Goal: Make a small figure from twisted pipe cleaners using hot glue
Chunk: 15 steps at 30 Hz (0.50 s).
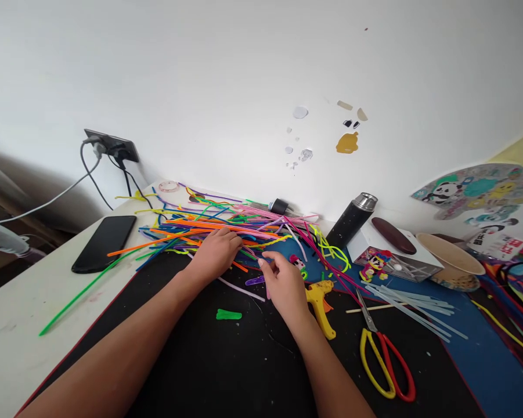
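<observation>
No text can be read for certain. Printed characters stand on the white sheet (491, 247) at the far right, by the wall (226, 93) — a dark group on its left part, slanted, and a red group to the right of that — but both are too small and blurred to make out a word or number.

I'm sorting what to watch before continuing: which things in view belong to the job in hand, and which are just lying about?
Job in hand:
pile of coloured pipe cleaners, under the left hand, by the right hand
probably scissors, yellow glue gun and pale sticks, though not held

Apparently just lying about:
phone
black flask
white box
</observation>
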Each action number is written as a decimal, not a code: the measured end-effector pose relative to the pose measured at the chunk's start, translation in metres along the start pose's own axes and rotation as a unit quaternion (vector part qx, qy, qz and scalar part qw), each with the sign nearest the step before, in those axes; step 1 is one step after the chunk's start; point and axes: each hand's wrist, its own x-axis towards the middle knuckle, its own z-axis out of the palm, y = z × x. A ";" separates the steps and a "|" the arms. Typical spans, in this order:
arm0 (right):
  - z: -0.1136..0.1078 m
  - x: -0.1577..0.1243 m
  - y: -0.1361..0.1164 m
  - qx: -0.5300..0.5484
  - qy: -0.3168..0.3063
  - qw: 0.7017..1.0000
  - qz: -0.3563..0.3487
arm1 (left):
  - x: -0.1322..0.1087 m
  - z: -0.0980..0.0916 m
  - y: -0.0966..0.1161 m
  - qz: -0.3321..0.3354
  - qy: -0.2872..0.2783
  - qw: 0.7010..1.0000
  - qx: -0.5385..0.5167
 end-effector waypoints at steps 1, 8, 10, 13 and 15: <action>0.001 0.001 0.003 0.045 0.002 0.999 0.017 | 0.000 0.000 0.000 -0.002 -0.002 1.000 0.001; 0.003 0.019 0.017 0.332 -0.036 0.925 0.183 | -0.002 -0.002 0.001 -0.013 0.005 1.000 -0.001; 0.000 0.026 0.017 0.335 -0.042 0.920 0.199 | -0.003 -0.002 0.000 -0.017 -0.006 1.000 0.003; 0.001 0.037 0.016 0.346 -0.049 0.909 0.225 | -0.003 0.000 -0.001 -0.024 -0.017 1.000 0.003; 0.005 0.045 0.015 0.356 -0.043 0.903 0.236 | -0.004 0.001 -0.003 -0.026 -0.018 1.000 -0.003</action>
